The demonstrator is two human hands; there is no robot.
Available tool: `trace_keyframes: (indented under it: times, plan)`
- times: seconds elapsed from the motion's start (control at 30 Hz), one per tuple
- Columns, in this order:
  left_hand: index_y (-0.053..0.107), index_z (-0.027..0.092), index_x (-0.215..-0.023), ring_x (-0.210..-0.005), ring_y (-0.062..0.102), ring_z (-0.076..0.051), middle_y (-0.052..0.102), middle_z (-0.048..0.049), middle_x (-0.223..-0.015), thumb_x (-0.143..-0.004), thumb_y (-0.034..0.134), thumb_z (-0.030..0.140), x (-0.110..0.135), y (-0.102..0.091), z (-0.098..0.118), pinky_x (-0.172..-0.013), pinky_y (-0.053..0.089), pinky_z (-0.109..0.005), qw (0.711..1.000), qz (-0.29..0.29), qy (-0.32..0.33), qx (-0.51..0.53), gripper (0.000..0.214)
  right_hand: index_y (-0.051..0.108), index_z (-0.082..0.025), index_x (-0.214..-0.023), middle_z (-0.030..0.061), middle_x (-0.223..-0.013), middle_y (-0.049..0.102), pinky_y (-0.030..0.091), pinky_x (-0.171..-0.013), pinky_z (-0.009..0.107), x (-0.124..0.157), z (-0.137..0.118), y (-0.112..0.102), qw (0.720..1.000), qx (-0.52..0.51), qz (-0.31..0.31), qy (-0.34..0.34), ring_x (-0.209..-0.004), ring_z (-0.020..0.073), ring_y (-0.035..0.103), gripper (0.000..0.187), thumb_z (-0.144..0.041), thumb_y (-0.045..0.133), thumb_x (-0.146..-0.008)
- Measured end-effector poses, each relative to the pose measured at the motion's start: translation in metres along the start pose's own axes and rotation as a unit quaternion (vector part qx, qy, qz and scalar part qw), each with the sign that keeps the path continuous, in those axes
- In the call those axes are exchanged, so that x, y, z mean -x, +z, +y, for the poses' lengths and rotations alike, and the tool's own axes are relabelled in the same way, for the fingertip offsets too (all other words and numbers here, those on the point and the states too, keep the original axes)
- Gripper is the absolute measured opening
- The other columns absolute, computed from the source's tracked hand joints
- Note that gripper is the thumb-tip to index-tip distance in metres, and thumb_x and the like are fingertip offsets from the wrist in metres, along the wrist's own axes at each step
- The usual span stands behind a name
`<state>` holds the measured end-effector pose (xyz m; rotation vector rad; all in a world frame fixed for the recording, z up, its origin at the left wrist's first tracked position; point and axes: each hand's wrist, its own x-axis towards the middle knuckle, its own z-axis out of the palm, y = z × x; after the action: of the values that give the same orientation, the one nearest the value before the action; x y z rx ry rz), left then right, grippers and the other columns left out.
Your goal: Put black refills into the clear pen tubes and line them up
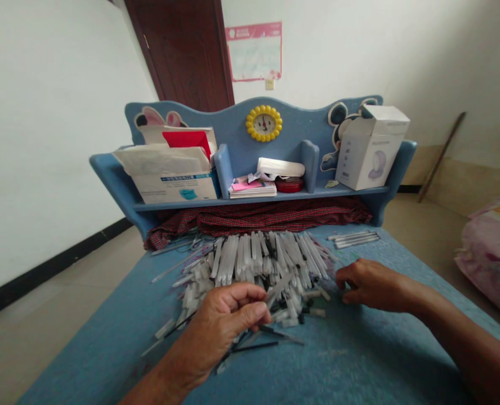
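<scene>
My left hand is closed, thumb and fingers pinching a translucent plastic pen cap above the front of the pile. Beyond it spreads a heap of frosted pen parts, with long pieces towards the back and short ones nearer me. Thin dark rods lie partly behind my left hand. To the right of the heap, my right hand rests low over the blue table, fingers bent and apart from the thumb. Nothing shows between them. Several slim pens lie side by side at the back right.
A blue shelf stands along the table's back. It holds a mask box, papers, a red round tin and a white carton. A red checked cloth lies bunched beneath it.
</scene>
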<state>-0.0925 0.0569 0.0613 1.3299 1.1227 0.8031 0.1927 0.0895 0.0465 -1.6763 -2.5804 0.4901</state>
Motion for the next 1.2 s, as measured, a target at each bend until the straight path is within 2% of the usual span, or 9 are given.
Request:
trace_keyframes:
  times: [0.17, 0.23, 0.3, 0.37, 0.47, 0.57, 0.73, 0.97, 1.2]
  plan:
    - [0.064, 0.014, -0.086, -0.061, 0.057, -0.012, 0.068, -0.0028, -0.066, -0.07, 0.068, 0.03, 0.0, 0.0, 0.0, -0.061, 0.044, -0.024, 1.0, 0.001, -0.005, 0.003, 0.023, 0.065, -0.018, -0.07, -0.0003, -0.063, 0.061, 0.031, -0.055, 0.023, -0.002, -0.001, 0.006, 0.999, 0.006, -0.019, -0.048, -0.059, 0.0121, 0.052, 0.012, -0.01, 0.055, -0.068]
    - [0.064, 0.014, -0.085, -0.061, 0.057, -0.012, 0.068, -0.0025, -0.066, -0.069, 0.068, 0.03, 0.0, 0.0, -0.001, -0.061, 0.044, -0.024, 1.0, -0.001, -0.007, 0.004, 0.023, 0.063, -0.017, -0.07, -0.0015, -0.061, 0.059, 0.032, -0.053, 0.022, -0.001, -0.003, 0.006, 0.996, -0.056, 0.0, -0.071, -0.057, 0.0105, 0.05, 0.011, -0.012, 0.054, -0.073]
    - [0.065, 0.014, -0.084, -0.061, 0.057, -0.012, 0.068, -0.0026, -0.066, -0.069, 0.068, 0.031, 0.001, 0.0, -0.002, -0.062, 0.043, -0.024, 1.0, -0.009, -0.007, -0.002, 0.023, 0.062, -0.017, -0.072, -0.0027, -0.06, 0.057, 0.035, -0.051, 0.02, 0.0, -0.005, 0.005, 0.98, -0.182, 0.016, -0.084, -0.056, 0.0092, 0.051, 0.009, -0.015, 0.054, -0.077]
    - [0.065, 0.014, -0.084, -0.061, 0.056, -0.012, 0.069, -0.0026, -0.067, -0.069, 0.068, 0.031, 0.001, 0.0, -0.003, -0.062, 0.043, -0.024, 1.0, -0.025, -0.007, -0.012, 0.022, 0.061, -0.016, -0.076, -0.0029, -0.061, 0.059, 0.041, -0.052, 0.019, 0.001, -0.007, 0.006, 0.936, -0.342, 0.012, -0.085, -0.056, 0.0093, 0.055, 0.005, -0.02, 0.059, -0.078]
    - [0.065, 0.015, -0.083, -0.062, 0.055, -0.011, 0.068, -0.0014, -0.068, -0.071, 0.067, 0.031, 0.002, 0.001, -0.003, -0.061, 0.042, -0.022, 0.999, -0.048, -0.013, -0.022, 0.02, 0.061, -0.013, -0.08, 0.0004, -0.064, 0.065, 0.05, -0.055, 0.022, 0.001, -0.011, 0.011, 0.842, -0.529, -0.004, -0.102, -0.057, 0.0115, 0.062, 0.017, -0.027, 0.069, -0.074]
    - [0.065, 0.016, -0.081, -0.063, 0.055, -0.01, 0.067, 0.0002, -0.068, -0.072, 0.067, 0.032, 0.004, 0.001, -0.001, -0.062, 0.041, -0.021, 0.997, -0.068, -0.01, -0.023, 0.018, 0.062, -0.012, -0.079, 0.0042, -0.07, 0.069, 0.053, -0.054, 0.023, 0.0, -0.016, 0.018, 0.774, -0.617, 0.002, -0.142, -0.057, 0.0132, 0.066, 0.016, -0.024, 0.072, -0.073]
    - [0.065, 0.016, -0.079, -0.065, 0.056, -0.011, 0.066, 0.0011, -0.069, -0.073, 0.066, 0.031, 0.006, 0.003, -0.001, -0.063, 0.041, -0.02, 0.995, -0.089, -0.007, -0.033, 0.016, 0.064, -0.012, -0.077, 0.0053, -0.07, 0.072, 0.053, -0.051, 0.022, -0.001, -0.022, 0.025, 0.709, -0.68, 0.001, -0.186, -0.055, 0.0139, 0.067, 0.014, -0.018, 0.074, -0.07]
    - [0.064, 0.017, -0.08, -0.069, 0.056, -0.011, 0.066, 0.0016, -0.072, -0.077, 0.062, 0.029, 0.008, 0.006, -0.003, -0.064, 0.04, -0.02, 0.991, -0.113, -0.004, -0.071, 0.012, 0.062, -0.012, -0.073, 0.0056, -0.065, 0.071, 0.05, -0.044, 0.019, -0.001, -0.028, 0.03, 0.682, -0.711, -0.033, -0.17, -0.05, 0.015, 0.067, 0.023, -0.023, 0.079, -0.064]
    - [0.066, 0.015, -0.081, -0.067, 0.053, -0.011, 0.064, 0.0021, -0.071, -0.077, 0.059, 0.025, 0.009, 0.007, -0.002, -0.062, 0.038, -0.02, 0.984, -0.117, 0.004, -0.132, 0.013, 0.067, -0.012, -0.071, 0.0012, -0.059, 0.067, 0.051, -0.047, 0.016, -0.001, -0.035, 0.032, 0.715, -0.681, -0.011, -0.154, -0.048, 0.0099, 0.063, 0.014, -0.016, 0.078, -0.064]
